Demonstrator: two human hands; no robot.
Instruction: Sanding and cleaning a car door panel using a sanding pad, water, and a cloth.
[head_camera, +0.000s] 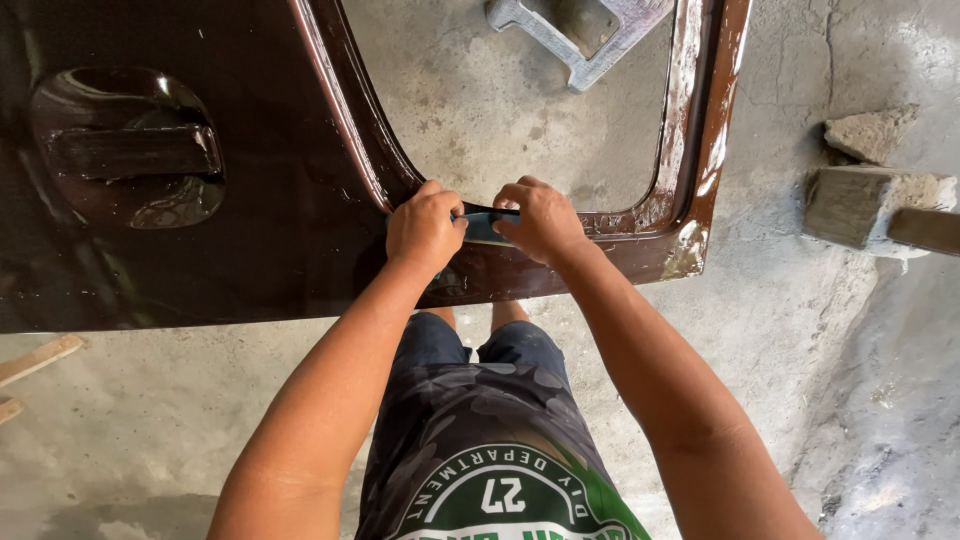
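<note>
A glossy dark brown car door (250, 250) lies flat in front of me, its window opening showing the concrete floor. My left hand (424, 226) and my right hand (541, 220) sit side by side on the lower window frame. Both pinch a dark blue-grey strip (484, 226) stretched between them along the frame edge. The strip's ends are hidden under my fingers. A recessed door handle (128, 150) is at the upper left of the panel.
A grey stand or block (580, 40) shows through the window opening. Rough stone blocks (870, 195) lie on the floor at right. Wooden slats (35, 365) poke in at the left edge. My legs stand below the door.
</note>
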